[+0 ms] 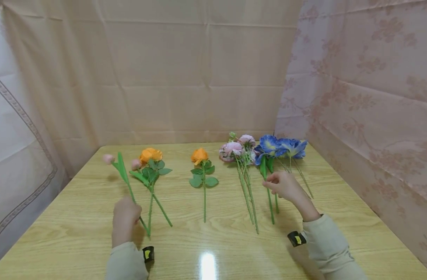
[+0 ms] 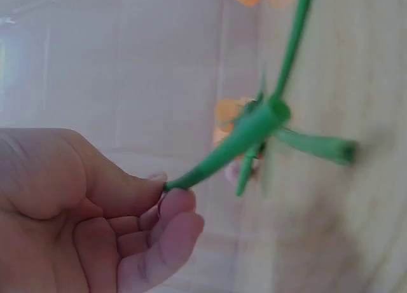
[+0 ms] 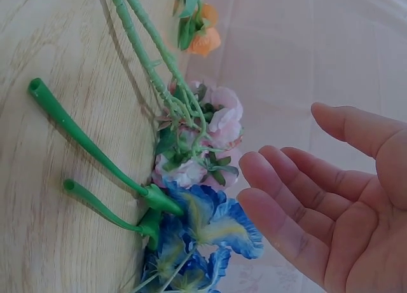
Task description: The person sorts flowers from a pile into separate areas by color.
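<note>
My left hand (image 1: 125,214) pinches the green stem of a pink tulip (image 1: 108,158) between thumb and fingertips; the left wrist view shows the stem's hollow end (image 2: 278,110) pointing past the fingers. Just right of that tulip, a second pink tulip (image 1: 136,165) and an orange rose (image 1: 151,155) lie with their stems crossed. Over the stems of the blue flowers (image 1: 269,144) hovers my right hand (image 1: 283,186), its fingers loosely bent and holding nothing. In the right wrist view, those blue blooms (image 3: 216,226) sit beside the relaxed fingers.
Another orange rose (image 1: 199,155) lies alone at the middle of the wooden table (image 1: 178,252). Several pink flowers (image 1: 231,149) with long stems lie left of the blue ones. A beige cloth (image 1: 157,77) hangs behind the table, and a patterned cloth (image 1: 367,85) at the right.
</note>
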Demonstrator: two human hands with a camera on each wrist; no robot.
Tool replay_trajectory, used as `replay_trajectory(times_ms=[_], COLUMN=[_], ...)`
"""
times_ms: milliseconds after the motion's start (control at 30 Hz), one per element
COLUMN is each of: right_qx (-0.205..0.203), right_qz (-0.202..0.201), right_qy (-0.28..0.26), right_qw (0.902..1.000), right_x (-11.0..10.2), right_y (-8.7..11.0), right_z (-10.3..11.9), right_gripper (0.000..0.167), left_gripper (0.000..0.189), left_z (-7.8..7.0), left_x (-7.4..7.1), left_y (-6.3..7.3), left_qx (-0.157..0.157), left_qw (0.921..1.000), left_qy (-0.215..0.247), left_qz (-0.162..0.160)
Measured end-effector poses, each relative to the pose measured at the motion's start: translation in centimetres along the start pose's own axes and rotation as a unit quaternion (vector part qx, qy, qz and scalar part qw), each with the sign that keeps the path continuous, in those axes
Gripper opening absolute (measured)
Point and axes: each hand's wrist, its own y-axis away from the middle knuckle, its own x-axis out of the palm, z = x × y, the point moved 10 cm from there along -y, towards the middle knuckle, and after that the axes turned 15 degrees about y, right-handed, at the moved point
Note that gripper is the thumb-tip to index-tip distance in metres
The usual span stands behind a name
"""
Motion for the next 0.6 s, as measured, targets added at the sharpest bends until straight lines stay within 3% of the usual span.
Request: replay_trajectory(times_ms=[267,433,600], right_qx=[-0.024,-0.041,-0.06], right_qz=[-0.02,-0.027,-0.024], right_qy=[-0.003,0.005,0.006], right_qw=[0.9995,0.9988,0.9979], right_x=[0.0,0.2,0.7], right_y=[0.3,0.6,0.9], right_z=[1.0,2.0,3.4], right_gripper=[0.027,0.026,0.029], left_gripper=[0.011,0.007,0.008], left_z=[-3.1,-6.0,-8.8], left_x=[-0.4,0.6,2.0], left_y=[0.9,1.8,2.9], left_qx=[0.044,0.085,0.131], left_qw=[0.9987,0.9938,0.9867], left_qy=[0.019,0.071,0.094], left_qz=[-0.013,0.001,0.022])
